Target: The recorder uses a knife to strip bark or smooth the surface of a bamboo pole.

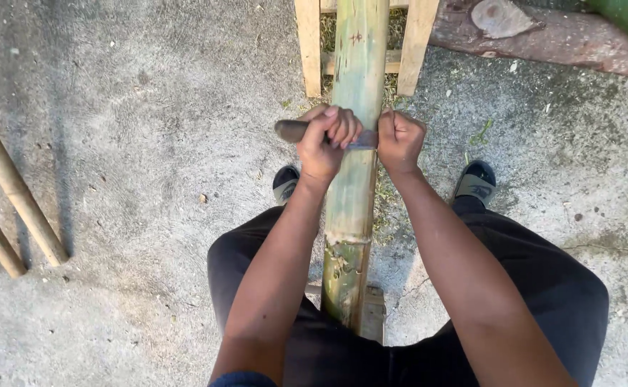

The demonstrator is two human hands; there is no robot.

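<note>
A thick green bamboo pole (pixel 357 64) runs from between my knees up to a wooden frame (pixel 308 43) at the top. A knife (pixel 290 130) with a dark handle lies crosswise on the pole. My left hand (pixel 326 143) is closed around the handle at the pole's left side. My right hand (pixel 398 140) is clenched on the blade's far end at the pole's right side. The blade is mostly hidden between my fists. The pole's near end is scraped and ragged around a node.
Two thinner bamboo sticks (pixel 13 186) lie on the concrete at the left edge. A brown log (pixel 543 32) lies at the top right. My feet in dark sandals (pixel 477 183) rest on either side of the pole.
</note>
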